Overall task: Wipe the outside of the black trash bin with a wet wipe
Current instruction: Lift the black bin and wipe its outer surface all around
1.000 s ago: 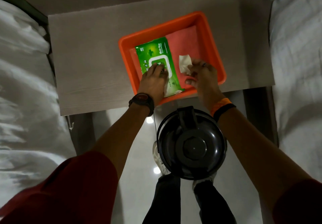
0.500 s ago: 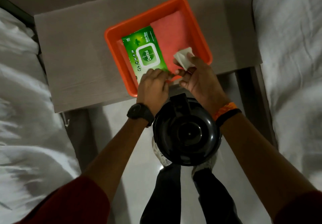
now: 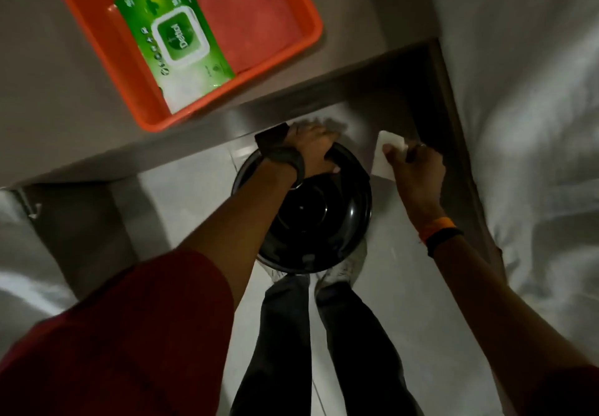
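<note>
There is only one view, from the person's head. It looks steeply down and a little forward, close over the left hand (image 3: 311, 150) and right hand (image 3: 416, 172), with the orange tray (image 3: 301, 7) beyond the hands, the legs (image 3: 311, 344) below them

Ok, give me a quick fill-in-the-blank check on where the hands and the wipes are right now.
1. The left hand grips the far rim of the black trash bin's ____.
2. The right hand holds a white ____.
3. The green Dettol wipes pack lies in the ____ tray.
4. The right wrist wears an orange ____.

Missing words: lid; wet wipe; orange; band
</note>
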`<state>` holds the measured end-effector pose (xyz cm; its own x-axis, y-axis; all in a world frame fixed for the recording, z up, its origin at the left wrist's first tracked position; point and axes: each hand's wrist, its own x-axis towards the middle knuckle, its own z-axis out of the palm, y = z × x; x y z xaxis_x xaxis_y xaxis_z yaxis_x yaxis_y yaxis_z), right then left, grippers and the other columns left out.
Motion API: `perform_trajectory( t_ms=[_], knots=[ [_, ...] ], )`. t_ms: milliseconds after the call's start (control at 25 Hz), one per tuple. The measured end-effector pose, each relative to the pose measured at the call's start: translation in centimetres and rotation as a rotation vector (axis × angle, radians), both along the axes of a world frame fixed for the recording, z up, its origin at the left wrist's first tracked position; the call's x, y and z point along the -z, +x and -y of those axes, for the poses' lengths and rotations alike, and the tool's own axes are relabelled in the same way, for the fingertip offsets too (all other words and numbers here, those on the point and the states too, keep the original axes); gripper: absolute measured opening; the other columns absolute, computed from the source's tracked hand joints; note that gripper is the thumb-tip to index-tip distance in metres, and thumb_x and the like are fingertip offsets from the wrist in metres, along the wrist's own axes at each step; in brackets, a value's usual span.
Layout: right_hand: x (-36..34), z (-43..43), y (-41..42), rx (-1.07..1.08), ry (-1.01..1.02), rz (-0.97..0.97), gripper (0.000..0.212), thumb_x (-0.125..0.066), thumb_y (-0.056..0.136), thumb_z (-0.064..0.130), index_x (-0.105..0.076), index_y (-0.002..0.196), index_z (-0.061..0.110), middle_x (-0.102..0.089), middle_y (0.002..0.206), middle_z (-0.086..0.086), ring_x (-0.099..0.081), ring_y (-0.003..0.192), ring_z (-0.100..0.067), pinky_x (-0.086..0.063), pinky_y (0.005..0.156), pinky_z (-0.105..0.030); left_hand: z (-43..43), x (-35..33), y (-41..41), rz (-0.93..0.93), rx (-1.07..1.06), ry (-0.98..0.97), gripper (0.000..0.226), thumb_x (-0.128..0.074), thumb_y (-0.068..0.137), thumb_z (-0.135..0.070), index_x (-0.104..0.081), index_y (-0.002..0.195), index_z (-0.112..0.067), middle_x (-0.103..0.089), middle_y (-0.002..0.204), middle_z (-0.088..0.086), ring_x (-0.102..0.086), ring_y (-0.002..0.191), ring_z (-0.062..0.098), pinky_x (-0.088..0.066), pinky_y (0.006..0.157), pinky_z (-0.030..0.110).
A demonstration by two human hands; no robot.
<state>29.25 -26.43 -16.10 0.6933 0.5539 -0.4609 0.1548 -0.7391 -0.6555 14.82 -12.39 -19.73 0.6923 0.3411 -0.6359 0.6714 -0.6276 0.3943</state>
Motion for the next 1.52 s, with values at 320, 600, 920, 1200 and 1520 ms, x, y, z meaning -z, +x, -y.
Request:
perform_trajectory(
  t_ms=[320, 600, 920, 1200, 1520],
  knots=[
    [5.3, 5.4, 0.3, -0.017, -0.073, 0.069, 0.023, -0.062, 0.1, 0.024, -0.077, 0.116, 0.016, -0.079, 0.112, 0.001, -0.072, 0.104, -0.016, -0.05, 0.099, -0.021, 3.3, 2.2, 3.2, 0.006, 0.025, -0.198, 0.046, -0.083, 0.066, -0.051, -0.07, 0.103, -0.027, -0.067, 0.111, 0.001, -0.052, 0.117, 0.027, -0.041, 0.104, 0.044],
    [5.1, 9.0, -10.5, -0.015, 0.208, -0.573, 0.04, -0.039, 0.108, 0.034, -0.05, 0.144, 0.045, -0.052, 0.151, 0.023, -0.045, 0.148, -0.01, -0.037, 0.124, -0.031, 3.2, -1.4, -3.8, 0.082, -0.259, -0.19, 0.043, -0.086, 0.052, -0.061, -0.064, 0.08, -0.037, -0.056, 0.089, -0.02, -0.038, 0.112, 0.015, -0.028, 0.095, 0.04],
    [8.0, 5.8, -11.1, -0.179, 0.055, -0.576, 0.053, -0.024, 0.111, 0.045, -0.021, 0.162, 0.035, -0.011, 0.171, 0.019, -0.002, 0.162, -0.008, -0.005, 0.133, -0.043, 3.4, -2.3, -8.6, 0.108, -0.255, -0.195, 0.056, -0.079, 0.029, -0.075, -0.059, 0.063, -0.035, -0.061, 0.089, -0.019, -0.045, 0.108, 0.013, -0.027, 0.103, 0.04],
    [12.9, 0.8, -10.6, -0.62, -0.016, -0.174, 0.05, -0.023, 0.112, 0.031, -0.034, 0.16, 0.02, -0.024, 0.171, 0.001, -0.014, 0.162, -0.017, -0.002, 0.132, -0.031, 2.8, -1.6, -13.1, 0.166, -0.402, -0.241, 0.057, -0.072, 0.032, -0.073, -0.061, 0.065, -0.028, -0.054, 0.075, -0.022, -0.044, 0.091, 0.003, -0.037, 0.101, 0.054],
    [8.0, 2.8, -13.4, -0.741, 0.238, -0.331, 0.052, -0.028, 0.108, 0.04, -0.032, 0.158, 0.031, -0.023, 0.166, 0.022, -0.004, 0.151, 0.019, 0.007, 0.12, -0.004, 2.4, -1.2, -14.1, 0.258, -0.511, -0.294, 0.062, -0.085, 0.033, -0.065, -0.064, 0.068, -0.019, -0.057, 0.078, -0.017, -0.048, 0.092, 0.004, -0.04, 0.099, 0.048]
  ],
)
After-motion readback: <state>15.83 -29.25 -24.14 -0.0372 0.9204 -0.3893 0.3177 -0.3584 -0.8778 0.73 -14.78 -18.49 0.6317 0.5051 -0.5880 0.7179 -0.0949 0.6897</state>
